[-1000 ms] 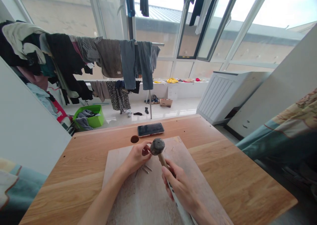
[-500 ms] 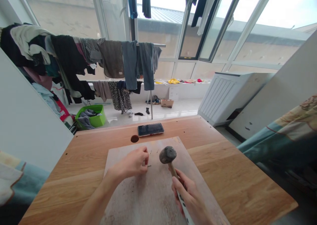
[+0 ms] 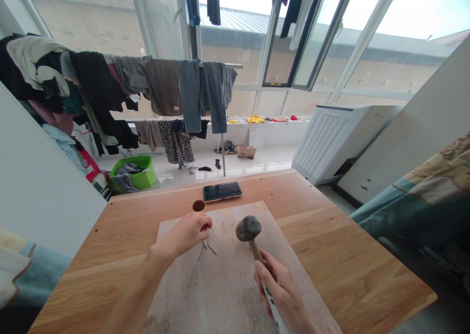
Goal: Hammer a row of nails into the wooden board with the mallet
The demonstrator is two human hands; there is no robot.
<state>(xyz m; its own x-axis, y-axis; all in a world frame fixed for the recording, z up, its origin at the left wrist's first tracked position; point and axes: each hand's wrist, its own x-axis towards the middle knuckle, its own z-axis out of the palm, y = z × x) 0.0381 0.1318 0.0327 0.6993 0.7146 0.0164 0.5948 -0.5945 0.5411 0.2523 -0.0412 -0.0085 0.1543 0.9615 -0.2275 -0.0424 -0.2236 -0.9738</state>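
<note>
Mallet [image 3: 248, 229] is gripped in the right hand [image 3: 273, 282], right of the board's middle [image 3: 227, 285]; loose nails [image 3: 212, 250] lie left of it. A stray swing could bruise the left hand [image 3: 194, 230], curled narrow at the board's far left, contents unclear. Beyond the board, leftward, a green tub [image 3: 147, 179] holds clothes [image 3: 125, 179].

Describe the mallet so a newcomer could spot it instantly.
On the wooden table lies a pale board. Over it, the right hand grips the mallet, whose thick dark head sets it apart from the thin nails near the left hand.
</note>
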